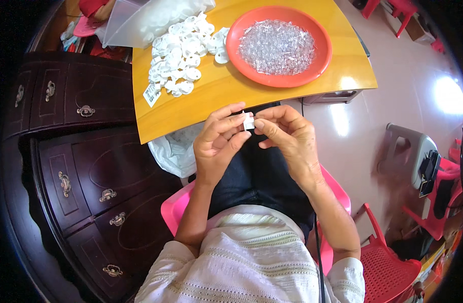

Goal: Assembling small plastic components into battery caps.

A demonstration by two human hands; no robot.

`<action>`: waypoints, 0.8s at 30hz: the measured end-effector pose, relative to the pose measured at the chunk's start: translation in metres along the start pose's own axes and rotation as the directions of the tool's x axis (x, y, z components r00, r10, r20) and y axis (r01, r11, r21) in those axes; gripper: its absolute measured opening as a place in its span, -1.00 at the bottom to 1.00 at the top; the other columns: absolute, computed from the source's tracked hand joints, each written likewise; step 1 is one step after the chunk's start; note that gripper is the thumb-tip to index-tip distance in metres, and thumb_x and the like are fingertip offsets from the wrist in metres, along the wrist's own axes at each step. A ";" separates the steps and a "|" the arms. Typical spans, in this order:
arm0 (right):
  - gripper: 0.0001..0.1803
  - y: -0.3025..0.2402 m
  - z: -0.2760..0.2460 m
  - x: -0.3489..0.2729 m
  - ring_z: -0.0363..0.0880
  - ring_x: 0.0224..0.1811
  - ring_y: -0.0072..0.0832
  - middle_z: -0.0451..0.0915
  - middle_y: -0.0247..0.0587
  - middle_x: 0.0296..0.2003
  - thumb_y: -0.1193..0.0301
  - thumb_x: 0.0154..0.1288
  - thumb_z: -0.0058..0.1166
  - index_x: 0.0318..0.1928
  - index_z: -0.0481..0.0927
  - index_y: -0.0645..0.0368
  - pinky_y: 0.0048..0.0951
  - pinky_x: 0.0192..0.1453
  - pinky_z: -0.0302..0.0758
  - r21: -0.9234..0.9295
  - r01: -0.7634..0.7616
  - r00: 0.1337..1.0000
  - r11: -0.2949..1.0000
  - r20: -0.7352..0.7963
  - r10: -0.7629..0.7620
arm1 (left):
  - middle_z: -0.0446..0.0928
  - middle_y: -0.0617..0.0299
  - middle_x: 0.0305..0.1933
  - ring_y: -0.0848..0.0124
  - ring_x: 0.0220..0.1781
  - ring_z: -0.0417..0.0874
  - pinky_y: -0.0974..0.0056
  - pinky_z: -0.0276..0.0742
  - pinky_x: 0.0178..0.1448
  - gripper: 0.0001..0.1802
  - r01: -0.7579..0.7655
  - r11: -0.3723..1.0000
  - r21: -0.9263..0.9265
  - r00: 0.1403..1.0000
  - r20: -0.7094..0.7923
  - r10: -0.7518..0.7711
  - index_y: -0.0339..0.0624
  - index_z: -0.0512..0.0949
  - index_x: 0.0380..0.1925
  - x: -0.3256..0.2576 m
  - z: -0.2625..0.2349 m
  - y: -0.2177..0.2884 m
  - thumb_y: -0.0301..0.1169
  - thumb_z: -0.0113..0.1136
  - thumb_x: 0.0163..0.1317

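Above my lap, just off the table's near edge, my left hand [220, 134] grips a small white plastic part [248, 121] between thumb and fingers. Thumb and forefinger of my right hand [287, 129] are pinched together against the part's right side. Whether a small clear piece sits between those right fingertips is too small to tell. Beyond my hands, a heap of similar white plastic parts [177, 53] lies on the yellow wooden table [206, 103]. To its right stands a round red plate [320, 63] full of small clear plastic pieces [277, 46].
A translucent bag [140, 22] with more white parts lies at the table's far left. A white sack [176, 151] sits under the near edge. Dark drawers [100, 166] line the left. On the right are a grey stool [408, 156] and a red chair [378, 272].
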State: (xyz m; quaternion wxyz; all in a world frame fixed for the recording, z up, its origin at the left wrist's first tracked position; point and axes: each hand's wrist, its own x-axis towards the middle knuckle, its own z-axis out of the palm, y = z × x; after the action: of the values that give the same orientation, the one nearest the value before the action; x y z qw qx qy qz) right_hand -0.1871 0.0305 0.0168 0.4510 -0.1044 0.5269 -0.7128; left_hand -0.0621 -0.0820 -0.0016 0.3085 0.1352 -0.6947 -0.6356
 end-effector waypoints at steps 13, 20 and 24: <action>-0.80 -0.005 -0.005 0.001 0.58 -0.32 -0.68 0.65 -0.33 -0.33 0.39 0.30 0.22 -0.16 0.66 0.26 -0.64 -0.30 0.58 -0.008 -0.109 0.992 0.994 0.067 0.109 | 0.43 -0.11 0.19 0.18 0.24 0.51 0.15 0.47 0.31 -0.47 0.086 0.970 -0.228 0.994 -0.052 -0.101 -0.35 0.31 0.15 0.000 -0.001 0.003 -0.79 0.16 0.16; -0.83 -0.004 -0.005 0.001 0.54 -0.37 -0.71 0.61 -0.37 -0.37 0.41 0.29 0.22 -0.20 0.65 0.27 -0.65 -0.33 0.58 -0.009 -0.101 0.994 0.995 0.050 0.102 | 0.43 -0.09 0.18 0.21 0.22 0.51 0.15 0.49 0.29 -0.50 0.089 0.974 -0.206 0.994 -0.047 -0.101 -0.36 0.37 0.10 -0.001 -0.003 0.006 -0.79 0.19 0.14; -0.84 -0.003 -0.005 0.001 0.49 -0.40 -0.74 0.58 -0.40 -0.41 0.43 0.30 0.21 -0.20 0.63 0.27 -0.65 -0.34 0.57 -0.037 -0.098 0.994 0.995 0.053 0.100 | 0.45 -0.06 0.16 0.22 0.20 0.53 0.18 0.53 0.26 -0.59 0.102 0.987 -0.120 0.993 -0.051 -0.109 -0.38 0.48 -0.01 0.000 -0.004 0.010 -0.79 0.22 0.11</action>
State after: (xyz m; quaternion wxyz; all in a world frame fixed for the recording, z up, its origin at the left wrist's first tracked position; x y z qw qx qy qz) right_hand -0.1924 0.0333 0.0164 0.4982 -0.1055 0.5309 -0.6774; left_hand -0.0582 -0.0834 0.0077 0.3017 0.1717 -0.6388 -0.6866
